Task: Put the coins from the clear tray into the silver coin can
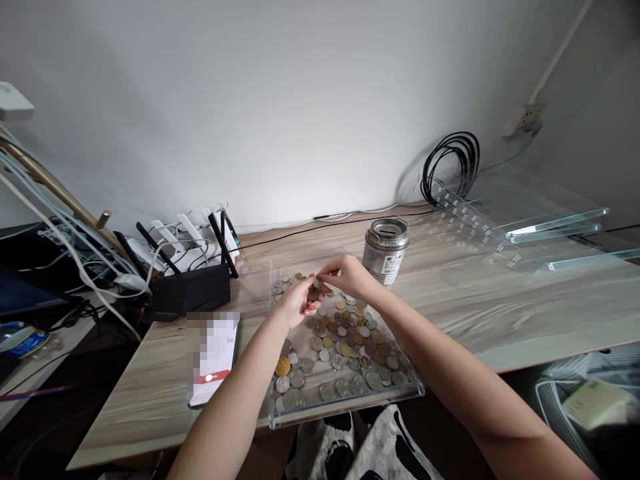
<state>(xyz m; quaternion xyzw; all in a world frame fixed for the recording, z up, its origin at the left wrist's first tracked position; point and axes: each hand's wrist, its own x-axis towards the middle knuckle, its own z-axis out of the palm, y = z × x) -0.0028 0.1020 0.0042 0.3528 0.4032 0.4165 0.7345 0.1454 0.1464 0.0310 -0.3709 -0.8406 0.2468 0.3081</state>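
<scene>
My left hand (300, 300) is cupped above a clear plastic tray (345, 403), its fingers curled round a few coins (314, 294). From the right, my right hand (346, 275) reaches over and pinches a silvery coin (319, 283) at the left hand's fingers. Below both hands, many loose coins (345, 350), silver, gold and brown, lie spread across the tray, some overlapping. A large gold coin (283, 366) sits near the tray's left side. Just behind my right hand stands a metal tin (387, 250) with a wire handle and a slot-like opening on top.
A phone (215, 360) lies left of the tray. Behind it are a black router (193, 292) and tangled white cables. Clear acrylic panels (545, 233) and a coiled black cable (453, 167) occupy the right back. The desk's front edge (500, 370) runs close below the tray.
</scene>
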